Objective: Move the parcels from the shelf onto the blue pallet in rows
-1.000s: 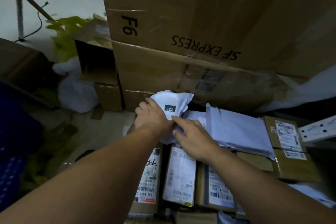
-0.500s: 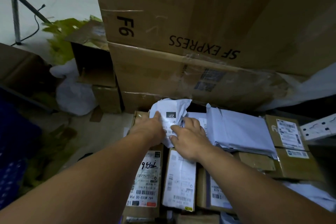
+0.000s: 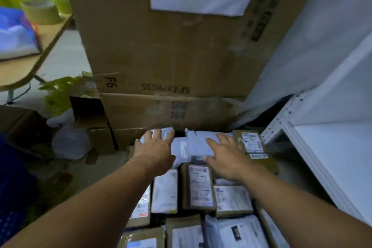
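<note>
Up close: rows of parcels (image 3: 199,187), labels up. Just past them both hands are flat, fingers spread, gripping nothing: left hand (image 3: 156,152) over the crumpled bag (image 3: 166,133), right hand (image 3: 226,159) over the flat mailer (image 3: 197,142), touching or not, too blurry to say. Mailer's long side runs left-right, nearer the right hand. Big box (image 3: 171,56) right behind them.

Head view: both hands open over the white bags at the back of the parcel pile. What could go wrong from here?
1. The crumpled white bag under the left hand and the flat mailer under the right hand look soft and lie on boxed parcels; a push may slide them out of their row.
2. A dark gap shows between them, against the big carton; a bag could slip in.
</note>
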